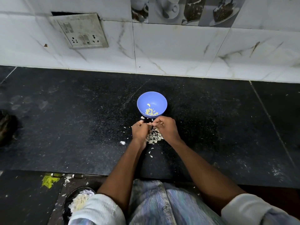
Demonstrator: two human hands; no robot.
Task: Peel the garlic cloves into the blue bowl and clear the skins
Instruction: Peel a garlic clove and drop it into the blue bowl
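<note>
Garlic clove: held between both hands, just in front of the blue bowl, above the black counter. Almost fully hidden by the fingers; only a small pale bit visible, so long axis and pointing direction not possible to tell. Left hand: fingers curled into a loose fist, thumb tip pinching the clove from the left. Right hand: fingers also curled, fingertips pinching the same clove from the right. Both wrists low and close to each other, forearms coming from the bottom and meeting in a narrow V shape. Blue bowl: upright, near the middle of the counter, with several peeled cloves on its bottom. Pile of skins: on the counter under and between the hands, partly covered by them; a few loose flakes scattered around. Further out: white tiled wall with a switch plate at left. Below the counter edge, a dark bin with more skins, cut off by a sleeve.
</note>
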